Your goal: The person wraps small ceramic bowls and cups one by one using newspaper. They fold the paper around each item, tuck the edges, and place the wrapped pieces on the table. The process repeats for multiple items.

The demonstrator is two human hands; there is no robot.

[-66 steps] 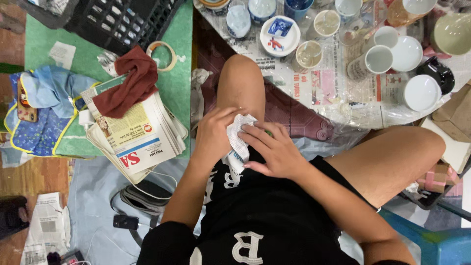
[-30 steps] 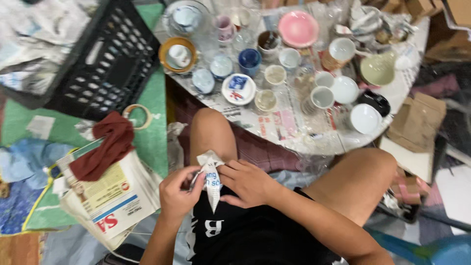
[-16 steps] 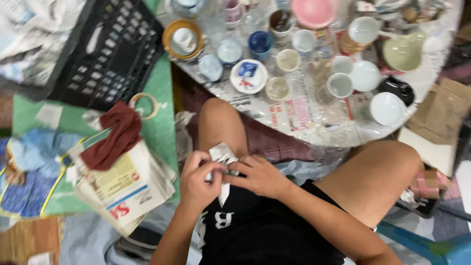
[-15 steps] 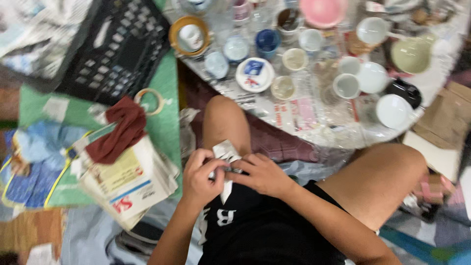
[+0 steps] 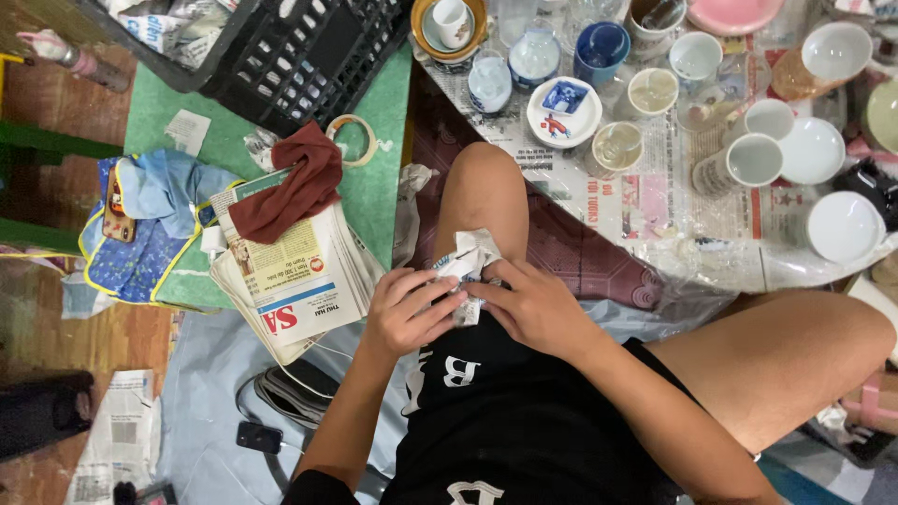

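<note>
Head view, looking down on a seated person in black shorts. Both hands meet over the left thigh, just behind the knee. The left hand (image 5: 404,313) is curled around a small bundle wrapped in printed newspaper (image 5: 465,271), fingers bent against its near side. The right hand (image 5: 535,309) covers the bundle from the other side, fingers closed over the paper; what the paper encloses cannot be made out. The bundle rests against the thigh, touching both hands.

To the left on the floor lies a stack of newspapers (image 5: 295,281) with a dark red cloth (image 5: 285,192) draped across its upper part. A roll of tape (image 5: 351,140) sits on the green mat (image 5: 168,103) just above the cloth. A black plastic crate (image 5: 290,56) stands at the upper left, paper inside it. A blue cloth with yellow trim (image 5: 150,220) lies left of the stack.

Ahead of the knee, a sheet of newspaper carries crockery: a blue cup (image 5: 601,47), white cups (image 5: 748,159), a small white dish with blue pattern (image 5: 563,108), a pink plate (image 5: 734,14).
</note>
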